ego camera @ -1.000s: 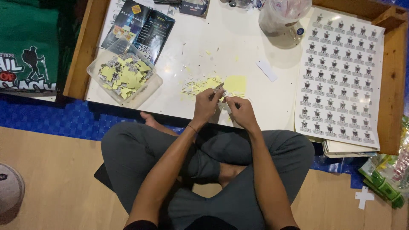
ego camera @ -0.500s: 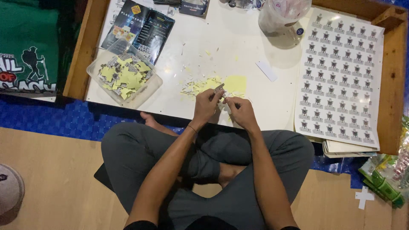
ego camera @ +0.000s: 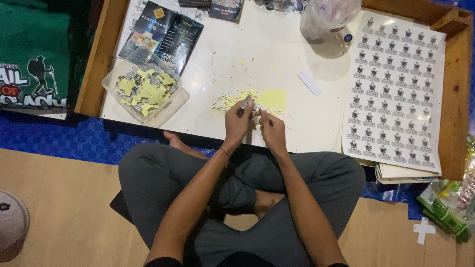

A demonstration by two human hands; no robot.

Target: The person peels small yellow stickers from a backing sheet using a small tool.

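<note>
I sit cross-legged at a low white table (ego camera: 277, 54). My left hand (ego camera: 237, 122) pinches a small printed sticker (ego camera: 246, 104) at the table's near edge. My right hand (ego camera: 271, 129) is right beside it, fingertips touching the same sticker. Just beyond my hands lies a pile of yellow backing scraps (ego camera: 252, 99). A clear plastic tub (ego camera: 144, 88) with several cut stickers and yellow pieces stands to the left. A large sheet of printed stickers (ego camera: 393, 89) lies flat on the right side of the table.
A clear plastic jar (ego camera: 329, 20) stands at the back. Dark printed packets (ego camera: 161, 37) lie at the back left. A green cloth (ego camera: 32, 54) is at far left. Green packets (ego camera: 445, 207) lie on the wooden floor at right. The table has a raised wooden rim (ego camera: 457, 99).
Both hands stay in the same place at the table's near edge, only the fingers shifting slightly on the small sticker. Nothing else has moved.
</note>
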